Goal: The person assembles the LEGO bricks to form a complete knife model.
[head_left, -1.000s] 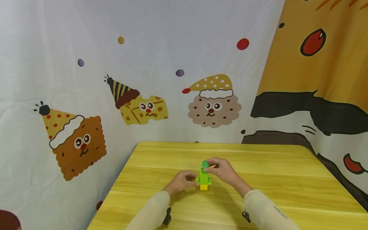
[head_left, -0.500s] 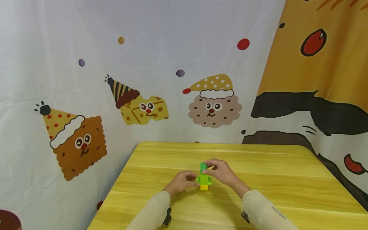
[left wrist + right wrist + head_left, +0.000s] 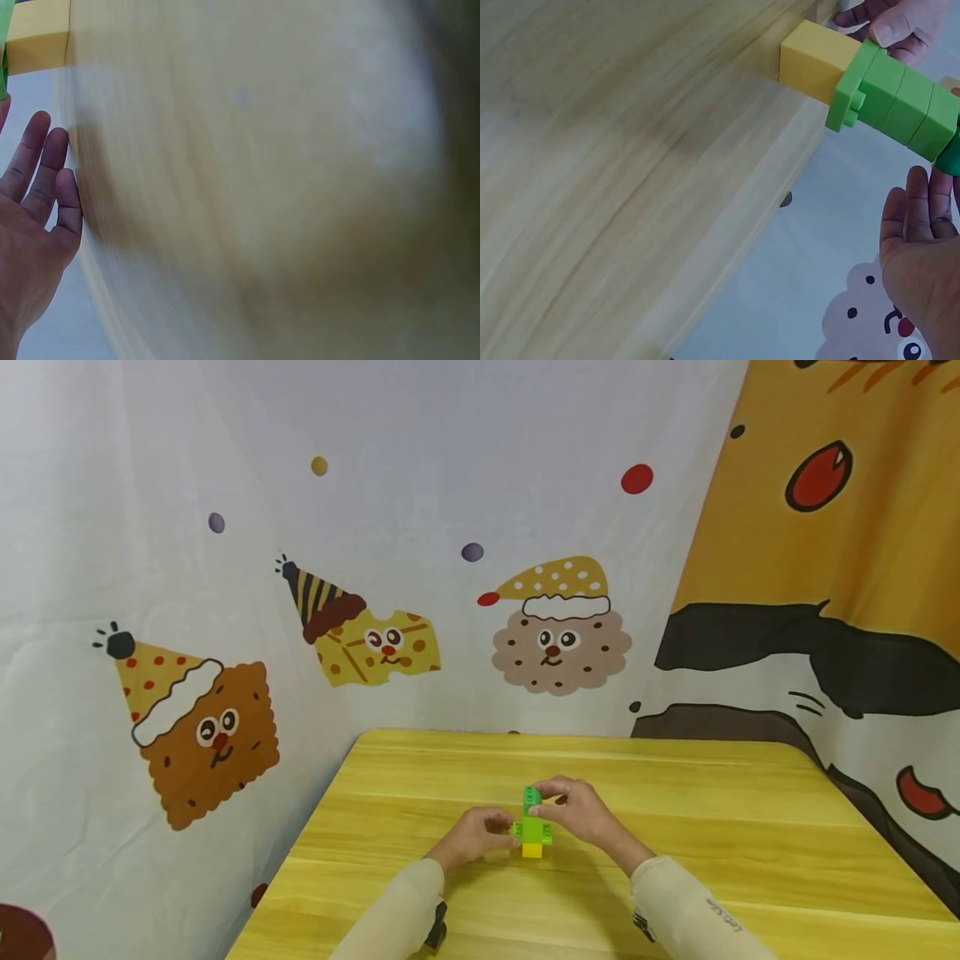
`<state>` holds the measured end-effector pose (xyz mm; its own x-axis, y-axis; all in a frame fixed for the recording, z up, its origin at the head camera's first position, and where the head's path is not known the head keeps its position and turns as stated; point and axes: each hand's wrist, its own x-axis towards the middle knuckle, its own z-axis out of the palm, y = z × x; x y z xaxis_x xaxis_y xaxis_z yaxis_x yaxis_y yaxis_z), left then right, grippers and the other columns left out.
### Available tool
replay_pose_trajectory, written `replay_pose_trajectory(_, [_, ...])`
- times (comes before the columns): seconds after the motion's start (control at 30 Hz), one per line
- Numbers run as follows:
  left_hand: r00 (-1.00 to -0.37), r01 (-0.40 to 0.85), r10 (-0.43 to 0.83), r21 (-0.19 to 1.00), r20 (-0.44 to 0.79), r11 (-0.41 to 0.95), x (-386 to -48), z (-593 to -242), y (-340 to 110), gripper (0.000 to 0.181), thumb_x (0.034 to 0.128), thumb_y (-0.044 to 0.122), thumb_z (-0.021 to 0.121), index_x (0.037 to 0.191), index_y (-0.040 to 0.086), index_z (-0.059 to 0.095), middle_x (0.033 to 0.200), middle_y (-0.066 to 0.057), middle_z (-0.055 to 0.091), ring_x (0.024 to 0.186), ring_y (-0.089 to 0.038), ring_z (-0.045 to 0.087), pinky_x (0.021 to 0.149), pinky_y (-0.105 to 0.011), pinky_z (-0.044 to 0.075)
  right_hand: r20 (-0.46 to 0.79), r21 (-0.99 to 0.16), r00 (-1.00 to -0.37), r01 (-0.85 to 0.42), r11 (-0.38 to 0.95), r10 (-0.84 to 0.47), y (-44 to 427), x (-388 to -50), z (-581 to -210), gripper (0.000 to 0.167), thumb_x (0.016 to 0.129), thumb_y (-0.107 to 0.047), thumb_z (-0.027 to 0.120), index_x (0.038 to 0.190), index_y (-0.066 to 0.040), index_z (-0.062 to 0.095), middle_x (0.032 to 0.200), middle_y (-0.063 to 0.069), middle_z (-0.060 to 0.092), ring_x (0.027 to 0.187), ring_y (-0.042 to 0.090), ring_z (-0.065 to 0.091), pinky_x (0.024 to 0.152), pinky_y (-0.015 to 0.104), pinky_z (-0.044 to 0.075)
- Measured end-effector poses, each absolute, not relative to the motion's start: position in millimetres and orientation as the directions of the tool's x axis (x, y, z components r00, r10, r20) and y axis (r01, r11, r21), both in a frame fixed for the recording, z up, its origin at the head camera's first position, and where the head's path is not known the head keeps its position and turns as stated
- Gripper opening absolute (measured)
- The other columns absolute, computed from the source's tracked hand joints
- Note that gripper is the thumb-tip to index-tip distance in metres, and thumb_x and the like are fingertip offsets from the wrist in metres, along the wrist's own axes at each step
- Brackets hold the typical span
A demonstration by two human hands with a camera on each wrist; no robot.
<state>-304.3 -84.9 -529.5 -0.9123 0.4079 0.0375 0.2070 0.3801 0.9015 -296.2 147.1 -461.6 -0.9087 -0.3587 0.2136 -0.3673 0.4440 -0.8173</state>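
A small stack of toy building bricks stands upright on the table. Its base is a yellow brick (image 3: 532, 851), under a flat light-green plate (image 3: 547, 834) that juts out both sides. Light-green bricks (image 3: 904, 101) rise above the plate, topped by a dark-green brick (image 3: 532, 795). My right hand (image 3: 581, 808) pinches this top brick between thumb and fingers. From the left, my left hand (image 3: 472, 835) holds the plate's end with its thumb and finger. The left wrist view shows that hand's other fingers (image 3: 52, 161) extended, beside the yellow brick (image 3: 37, 34).
The wooden table (image 3: 420, 768) has a far edge close to a white curtain (image 3: 420, 460) printed with cartoon biscuits and cheese. A dark band (image 3: 437, 927) shows at the left sleeve, and another (image 3: 642, 926) at the right.
My right hand has lowered slightly and moved the dark-green brick a little left, so it now sits in line atop the light-green bricks. My left hand has stayed put.
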Motion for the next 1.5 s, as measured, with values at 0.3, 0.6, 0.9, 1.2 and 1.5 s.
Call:
replay_pose_trajectory(0.3, [-0.912,0.211,0.409,0.889,0.030,0.405,-304,-529,-85,0.027,0.0858,0.026,0.080,0.110,0.017,0.072,0.106,0.001,0.067,0.095,-0.016,0.059,0.084,-0.039,0.050,0.220,-0.795,-0.898,-0.392,0.464,-0.382,146,-297,-461,0.025,0.088,-0.028,0.077,0.111,-0.018,0.075,0.104,-0.006,0.067,0.103,0.027,0.060,0.093,0.053,0.045])
replay_pose_trajectory(0.6, [-0.907,0.228,0.420,0.876,0.033,0.424,-306,-530,-84,0.031,0.0853,0.032,0.080,0.111,0.017,0.072,0.107,0.001,0.067,0.096,-0.013,0.060,0.085,-0.037,0.050,0.231,-0.805,-0.905,-0.383,0.453,-0.356,148,-297,-468,0.028,0.088,-0.029,0.077,0.113,-0.016,0.074,0.104,-0.007,0.065,0.106,0.029,0.060,0.096,0.056,0.044])
replay_pose_trajectory(0.9, [-0.907,0.226,0.420,0.879,0.033,0.419,-308,-530,-85,0.029,0.0855,0.032,0.080,0.110,0.019,0.072,0.108,-0.001,0.068,0.096,-0.013,0.060,0.085,-0.037,0.050,0.242,-0.816,-0.908,-0.382,0.434,-0.343,149,-295,-472,0.031,0.089,-0.028,0.076,0.116,-0.015,0.073,0.105,-0.008,0.066,0.108,0.029,0.059,0.097,0.055,0.044])
replay_pose_trajectory(1.2, [-0.905,0.223,0.424,0.884,0.031,0.411,-308,-530,-86,0.028,0.0858,0.033,0.079,0.109,0.019,0.072,0.108,-0.003,0.068,0.095,-0.013,0.059,0.083,-0.037,0.050,0.241,-0.826,-0.903,-0.383,0.414,-0.355,148,-293,-469,0.030,0.091,-0.025,0.074,0.118,-0.012,0.073,0.107,-0.004,0.066,0.106,0.021,0.057,0.096,0.054,0.042])
replay_pose_trajectory(1.5, [-0.906,0.225,0.423,0.886,0.036,0.406,-308,-532,-87,0.028,0.0844,0.033,0.081,0.108,0.019,0.073,0.104,0.000,0.068,0.093,-0.012,0.059,0.082,-0.034,0.050,0.240,-0.838,-0.905,-0.376,0.395,-0.352,148,-296,-477,0.029,0.091,-0.029,0.074,0.116,-0.015,0.073,0.108,-0.004,0.066,0.108,0.025,0.057,0.097,0.054,0.042])
